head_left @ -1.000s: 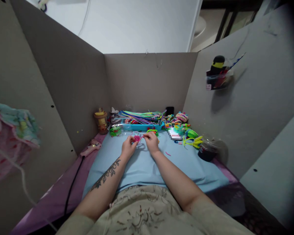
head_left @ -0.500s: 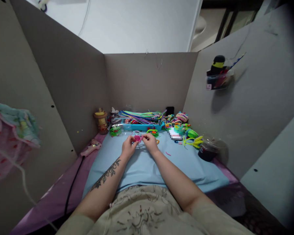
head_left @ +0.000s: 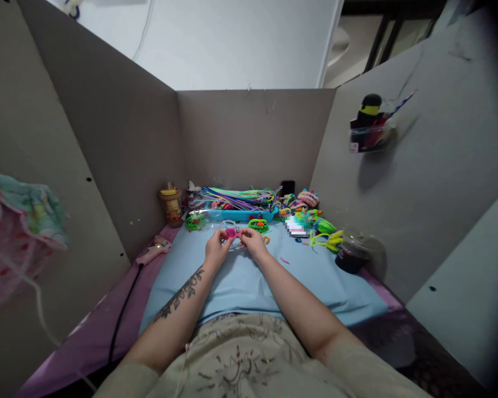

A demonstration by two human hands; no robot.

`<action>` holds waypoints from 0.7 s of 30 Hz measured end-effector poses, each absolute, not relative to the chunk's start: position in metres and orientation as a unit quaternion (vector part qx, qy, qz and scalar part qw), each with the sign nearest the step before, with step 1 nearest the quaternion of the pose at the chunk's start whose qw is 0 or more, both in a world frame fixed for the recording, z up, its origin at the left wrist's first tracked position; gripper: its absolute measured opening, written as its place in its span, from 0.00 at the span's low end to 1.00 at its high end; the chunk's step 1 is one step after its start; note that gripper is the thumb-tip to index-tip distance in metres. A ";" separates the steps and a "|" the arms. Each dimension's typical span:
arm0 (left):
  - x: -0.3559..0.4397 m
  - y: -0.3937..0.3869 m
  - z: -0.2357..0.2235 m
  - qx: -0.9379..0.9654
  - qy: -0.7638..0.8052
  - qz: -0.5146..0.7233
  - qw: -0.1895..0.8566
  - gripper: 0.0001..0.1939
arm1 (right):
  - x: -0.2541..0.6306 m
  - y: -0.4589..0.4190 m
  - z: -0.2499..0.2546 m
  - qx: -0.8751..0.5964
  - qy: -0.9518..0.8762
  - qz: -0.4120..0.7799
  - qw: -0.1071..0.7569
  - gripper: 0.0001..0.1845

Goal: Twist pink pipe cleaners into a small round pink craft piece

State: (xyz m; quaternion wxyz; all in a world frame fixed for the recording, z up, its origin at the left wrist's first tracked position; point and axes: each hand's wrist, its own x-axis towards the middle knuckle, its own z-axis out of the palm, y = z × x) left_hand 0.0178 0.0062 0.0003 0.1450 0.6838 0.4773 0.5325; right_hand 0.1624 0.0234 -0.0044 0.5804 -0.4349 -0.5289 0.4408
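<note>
Between my two hands is a small pink pipe cleaner piece (head_left: pixel 231 232), bent into a compact shape with a pale bluish loop behind it. My left hand (head_left: pixel 217 247) pinches its left side between thumb and fingers. The fingertips of my right hand (head_left: pixel 254 243) are closed on its right end, a thin pink strand. Just behind the right fingers lies a green and orange pipe cleaner figure (head_left: pixel 258 224). An orange ring-like piece (head_left: pixel 266 240) shows beside that hand, partly covered by it. Both hands are held over the light blue cloth (head_left: pixel 315 282).
A blue tray (head_left: pixel 232 215) heaped with long pipe cleaners (head_left: pixel 240 196) stands at the back. At left are a green frog figure (head_left: pixel 195 222), a brown cup (head_left: pixel 173 207) and a pink glue gun (head_left: pixel 154 250). Yellow pipe cleaners (head_left: pixel 334 241) and a dark tub (head_left: pixel 351 258) are at right.
My right hand has drawn slightly left and down, closer to my left hand, shortening the pink strand between them. More of the green and orange figure shows behind it.
</note>
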 end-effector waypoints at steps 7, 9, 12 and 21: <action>0.020 0.009 -0.003 0.674 0.468 0.544 0.174 0.12 | 0.159 0.020 -0.002 -0.409 -0.484 0.498 0.592 0.16; 0.020 0.009 -0.002 0.668 0.463 0.553 0.184 0.12 | 0.158 0.021 -0.003 -0.404 -0.500 0.491 0.588 0.16; 0.021 0.010 -0.001 0.657 0.456 0.568 0.195 0.12 | 0.157 0.023 -0.006 -0.402 -0.519 0.465 0.594 0.15; 0.019 0.014 -0.001 0.613 0.446 0.609 0.231 0.13 | 0.159 0.024 -0.009 -0.430 -0.549 0.392 0.599 0.11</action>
